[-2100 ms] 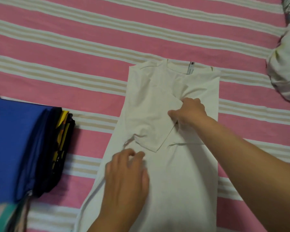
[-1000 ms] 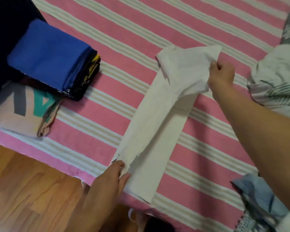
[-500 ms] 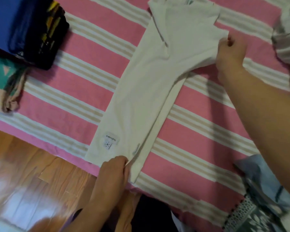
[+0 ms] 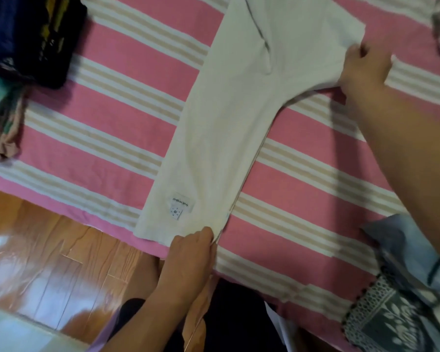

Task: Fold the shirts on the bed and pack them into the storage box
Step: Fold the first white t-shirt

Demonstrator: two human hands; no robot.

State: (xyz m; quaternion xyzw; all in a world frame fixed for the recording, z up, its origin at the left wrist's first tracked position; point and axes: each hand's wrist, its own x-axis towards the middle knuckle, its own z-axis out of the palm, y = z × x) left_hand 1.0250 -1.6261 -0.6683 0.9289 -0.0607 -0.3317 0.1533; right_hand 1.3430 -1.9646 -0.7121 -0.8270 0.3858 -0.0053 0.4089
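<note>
Evidently both hands pinched the white cotton shirt (image 4: 221,128): left hand (image 4: 191,247) at the hem, right hand (image 4: 361,69) at the sleeve; keeping it taut would flatten the fold.

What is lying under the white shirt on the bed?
The white shirt lies on the pink striped bedsheet, which shows all around it. Whether anything else lies under it cannot be seen, because the fabric covers that area.
</note>
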